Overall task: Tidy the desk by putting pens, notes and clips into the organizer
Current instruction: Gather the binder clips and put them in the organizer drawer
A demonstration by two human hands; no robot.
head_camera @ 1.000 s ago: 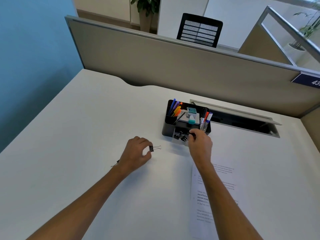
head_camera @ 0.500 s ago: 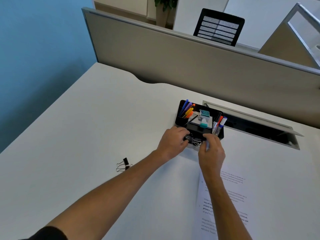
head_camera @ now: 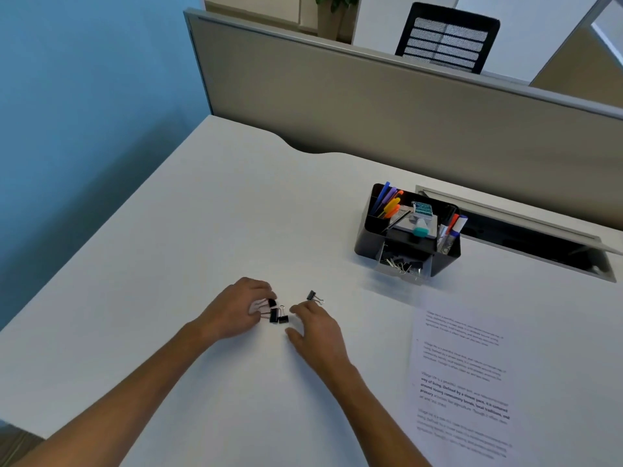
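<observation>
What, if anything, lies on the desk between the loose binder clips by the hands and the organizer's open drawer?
Nothing visible. The binder clips and the single clip lie on bare desk; the stretch up to the organizer's drawer is clear. The printed sheet lies off to the right, outside that path.

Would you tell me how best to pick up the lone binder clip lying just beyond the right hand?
Pinch the lone binder clip by its black body from above, with the right hand nearest. Its wire handles lie splayed toward the right, thin and likely slippery.

Black binder clips (head_camera: 278,315) on white desk (head_camera: 202,214); black organizer (head_camera: 408,230) far right, blue, purple, orange pens (head_camera: 387,202)
</observation>
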